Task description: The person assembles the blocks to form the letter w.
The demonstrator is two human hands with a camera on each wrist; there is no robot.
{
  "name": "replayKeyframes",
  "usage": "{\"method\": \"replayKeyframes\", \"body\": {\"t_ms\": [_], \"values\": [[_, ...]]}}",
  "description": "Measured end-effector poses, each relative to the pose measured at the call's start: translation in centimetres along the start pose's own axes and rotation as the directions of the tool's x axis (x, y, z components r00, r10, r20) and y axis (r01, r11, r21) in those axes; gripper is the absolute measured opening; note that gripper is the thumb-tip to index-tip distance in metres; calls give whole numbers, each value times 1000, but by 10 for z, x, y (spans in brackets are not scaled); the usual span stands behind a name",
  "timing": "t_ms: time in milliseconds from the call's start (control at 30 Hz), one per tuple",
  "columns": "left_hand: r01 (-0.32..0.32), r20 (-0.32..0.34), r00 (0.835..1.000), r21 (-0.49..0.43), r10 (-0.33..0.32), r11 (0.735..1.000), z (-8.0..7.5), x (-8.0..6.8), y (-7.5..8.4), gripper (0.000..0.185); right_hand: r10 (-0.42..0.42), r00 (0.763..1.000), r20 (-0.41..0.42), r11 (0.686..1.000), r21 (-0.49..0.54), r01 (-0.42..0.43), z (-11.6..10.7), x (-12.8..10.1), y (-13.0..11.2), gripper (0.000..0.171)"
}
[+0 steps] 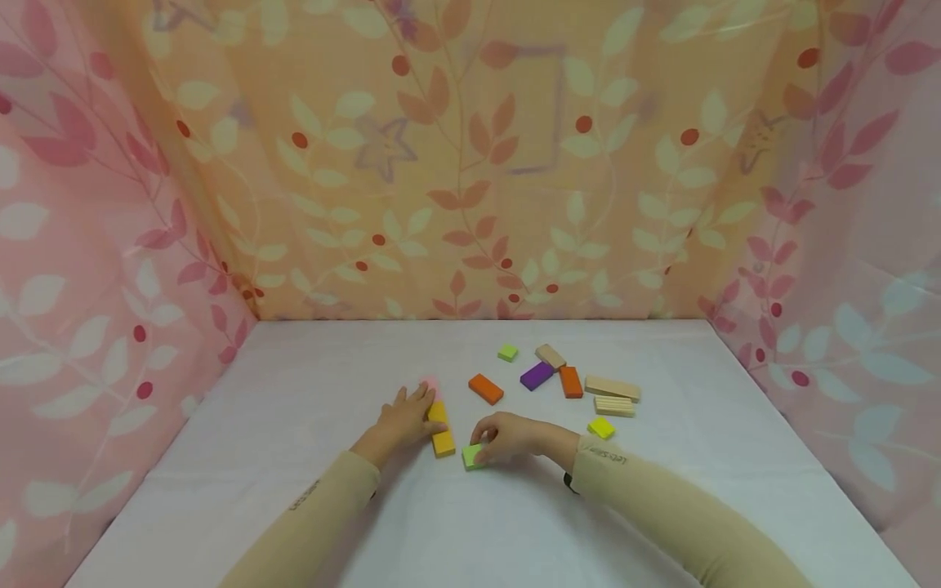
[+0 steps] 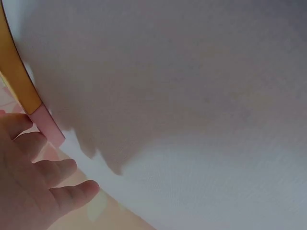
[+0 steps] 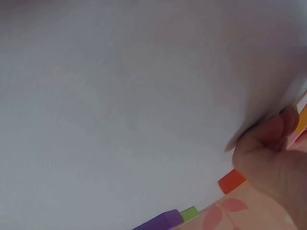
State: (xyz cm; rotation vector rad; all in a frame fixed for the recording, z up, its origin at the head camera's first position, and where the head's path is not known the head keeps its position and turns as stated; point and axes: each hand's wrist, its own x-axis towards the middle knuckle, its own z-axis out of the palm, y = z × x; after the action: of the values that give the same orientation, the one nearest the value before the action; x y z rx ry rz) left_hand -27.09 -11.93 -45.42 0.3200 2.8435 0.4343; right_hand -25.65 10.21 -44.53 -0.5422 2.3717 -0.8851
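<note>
In the head view my left hand (image 1: 403, 418) lies along a row of blocks, with spread fingers by the pink block (image 1: 430, 382) and the thumb over the yellow-orange blocks (image 1: 443, 444). The left wrist view shows those fingers loosely bent beside the pink block (image 2: 47, 125), which meets the end of a yellow-orange block (image 2: 17, 72). Just right of the row's near end, my right hand (image 1: 510, 434) pinches a light green block (image 1: 470, 457) low at the table. In the right wrist view the right hand (image 3: 268, 148) hides that block.
Behind the right hand lie an orange block (image 1: 486, 389), a purple block (image 1: 537, 376), a red-orange block (image 1: 570, 382), a small green block (image 1: 508, 353) and several plain wooden blocks (image 1: 613, 388). A yellow block (image 1: 601, 428) sits near the right forearm. Patterned curtains (image 1: 456, 163) enclose the white table (image 1: 309, 367).
</note>
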Motion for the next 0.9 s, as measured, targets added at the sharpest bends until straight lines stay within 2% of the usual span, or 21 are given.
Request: {"method": "replayKeyframes", "body": {"t_ms": [233, 500, 900], "values": [[6, -5, 1000, -4, -6, 1000, 0, -1, 1, 76, 45, 998, -46, 999, 0, -45, 7, 3, -6, 11], [8, 7, 1000, -14, -7, 1000, 1, -1, 2, 75, 117, 988, -99, 993, 4, -118, 12, 4, -11, 14], [-2, 13, 1000, 0, 2, 1000, 1, 0, 3, 75, 100, 991, -89, 995, 1, -100, 12, 5, -9, 15]]}}
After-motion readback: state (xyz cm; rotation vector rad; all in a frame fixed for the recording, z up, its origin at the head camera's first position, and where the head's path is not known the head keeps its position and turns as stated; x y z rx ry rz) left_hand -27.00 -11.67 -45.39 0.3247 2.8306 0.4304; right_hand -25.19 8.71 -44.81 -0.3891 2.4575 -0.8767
